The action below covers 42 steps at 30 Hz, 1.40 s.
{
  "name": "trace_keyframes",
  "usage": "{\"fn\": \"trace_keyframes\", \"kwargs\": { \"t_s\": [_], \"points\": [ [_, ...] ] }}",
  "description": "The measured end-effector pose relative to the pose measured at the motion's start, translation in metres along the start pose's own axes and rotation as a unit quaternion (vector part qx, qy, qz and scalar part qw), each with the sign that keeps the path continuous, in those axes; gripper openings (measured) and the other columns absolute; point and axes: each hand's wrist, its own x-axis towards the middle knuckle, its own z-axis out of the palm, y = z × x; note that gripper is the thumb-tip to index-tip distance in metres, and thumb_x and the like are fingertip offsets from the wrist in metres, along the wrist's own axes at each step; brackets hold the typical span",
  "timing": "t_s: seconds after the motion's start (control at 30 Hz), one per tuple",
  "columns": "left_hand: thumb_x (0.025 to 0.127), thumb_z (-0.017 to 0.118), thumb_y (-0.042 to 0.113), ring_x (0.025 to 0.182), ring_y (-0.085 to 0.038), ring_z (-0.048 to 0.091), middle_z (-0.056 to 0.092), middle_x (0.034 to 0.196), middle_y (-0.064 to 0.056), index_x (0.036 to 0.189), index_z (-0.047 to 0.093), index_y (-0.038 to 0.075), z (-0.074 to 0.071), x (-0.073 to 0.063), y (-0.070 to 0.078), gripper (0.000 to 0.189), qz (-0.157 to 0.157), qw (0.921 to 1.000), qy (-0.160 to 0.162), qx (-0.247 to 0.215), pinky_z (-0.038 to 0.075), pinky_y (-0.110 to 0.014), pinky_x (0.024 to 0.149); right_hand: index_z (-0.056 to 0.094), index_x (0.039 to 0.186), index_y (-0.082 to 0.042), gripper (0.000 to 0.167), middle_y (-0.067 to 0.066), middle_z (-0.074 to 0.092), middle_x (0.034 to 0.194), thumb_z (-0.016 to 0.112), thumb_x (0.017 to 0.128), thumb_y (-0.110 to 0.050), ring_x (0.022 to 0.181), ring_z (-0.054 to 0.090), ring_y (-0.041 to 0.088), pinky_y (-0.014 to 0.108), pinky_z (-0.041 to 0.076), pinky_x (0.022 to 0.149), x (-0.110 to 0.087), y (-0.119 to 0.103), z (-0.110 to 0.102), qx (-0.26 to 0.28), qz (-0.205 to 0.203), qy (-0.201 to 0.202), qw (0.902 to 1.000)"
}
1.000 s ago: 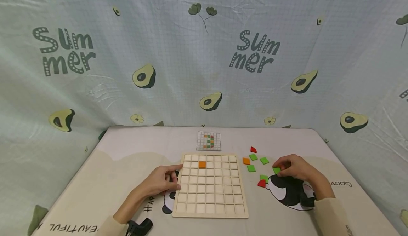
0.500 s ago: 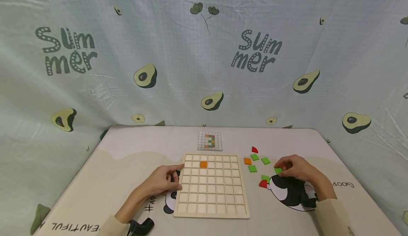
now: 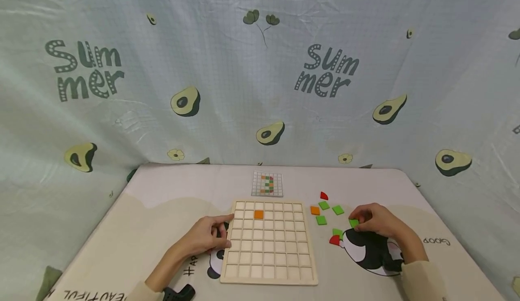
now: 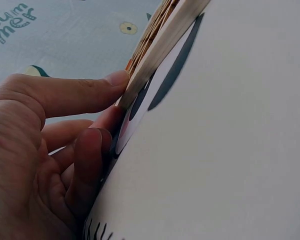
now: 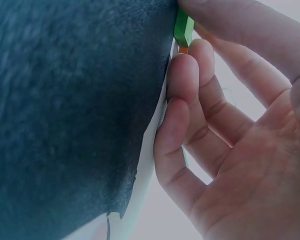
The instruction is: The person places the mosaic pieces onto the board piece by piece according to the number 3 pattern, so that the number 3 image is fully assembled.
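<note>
A wooden grid board (image 3: 268, 279) lies mid-table, with one orange square tile (image 3: 258, 214) in a cell of its second row from the back. At the board's left edge, my left hand (image 3: 205, 235) touches the side with its thumb and an outstretched finger, spread apart. In the left wrist view, a fingertip (image 4: 117, 78) rests right at the wooden rim. My right hand (image 3: 375, 222), to the right of the board, pinches a green square tile (image 3: 354, 223) close over the table. The right wrist view shows this green tile (image 5: 183, 27) under the fingertip, its far part hidden.
Loose green tiles (image 3: 338, 210), an orange tile (image 3: 315, 210) and red quarter-round pieces (image 3: 323, 196) lie between board and right hand. A small card with a coloured grid pattern (image 3: 266, 184) lies behind the board. A printed curtain (image 3: 227, 84) hangs behind the table.
The whole head view has shifted slightly downward. Both hands stay at their places, the left on the board's edge and the right on the green tile.
</note>
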Motion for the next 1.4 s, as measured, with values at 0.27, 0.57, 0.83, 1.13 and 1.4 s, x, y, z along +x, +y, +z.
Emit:
{"fn": "trace_keyframes", "kwargs": {
  "t_s": [0.27, 0.57, 0.83, 1.13, 1.4],
  "points": [
    [0.084, 0.084, 0.016, 0.046, -0.003, 0.043, 0.066, 0.078, -0.004, 0.15, 0.05, -0.004, 0.002, 0.0, -0.001, 0.077, 0.001, 1.0, -0.001, -0.004, 0.04, -0.022, 0.044, 0.076, 0.107, -0.004, 0.024, 0.001, 0.059, 0.082, 0.081, 0.085, -0.012, 0.075, 0.052, 0.01, 0.025, 0.045, 0.068, -0.001, 0.004, 0.002, -0.007, -0.005, -0.002, 1.0],
    [0.084, 0.085, 0.017, 0.046, -0.003, 0.043, 0.065, 0.079, -0.005, 0.151, 0.05, -0.003, 0.001, -0.002, -0.003, 0.078, 0.003, 1.0, 0.008, -0.004, 0.04, -0.022, 0.044, 0.076, 0.105, -0.006, 0.023, 0.0, 0.058, 0.081, 0.082, 0.084, -0.012, 0.075, 0.052, 0.01, 0.026, 0.044, 0.068, 0.001, -0.001, 0.002, -0.021, -0.009, 0.011, 0.9997],
    [0.084, 0.085, 0.017, 0.047, -0.003, 0.044, 0.065, 0.079, -0.003, 0.151, 0.049, -0.003, 0.001, -0.001, -0.003, 0.079, -0.001, 0.9999, 0.008, 0.009, 0.041, -0.022, 0.045, 0.074, 0.106, -0.004, 0.024, 0.001, 0.057, 0.081, 0.082, 0.084, -0.01, 0.076, 0.052, 0.013, 0.026, 0.044, 0.068, 0.0, -0.004, 0.002, -0.017, 0.007, 0.005, 0.9998],
    [0.083, 0.084, 0.016, 0.047, -0.004, 0.045, 0.065, 0.08, -0.002, 0.151, 0.05, -0.003, 0.0, 0.001, -0.001, 0.078, -0.01, 0.9998, 0.008, 0.014, 0.041, -0.023, 0.044, 0.073, 0.103, -0.004, 0.021, 0.001, 0.056, 0.08, 0.081, 0.084, -0.009, 0.075, 0.051, 0.012, 0.026, 0.043, 0.067, 0.001, -0.005, 0.002, -0.03, -0.003, 0.006, 0.9995],
    [0.084, 0.084, 0.016, 0.047, -0.004, 0.044, 0.065, 0.079, -0.003, 0.151, 0.05, -0.002, 0.0, 0.002, -0.002, 0.077, -0.008, 0.9998, 0.01, 0.018, 0.042, -0.024, 0.044, 0.073, 0.102, -0.004, 0.021, 0.001, 0.058, 0.083, 0.081, 0.084, -0.011, 0.079, 0.052, 0.016, 0.027, 0.045, 0.069, 0.003, -0.006, 0.0, -0.04, 0.008, -0.002, 0.9992]
  ]
}}
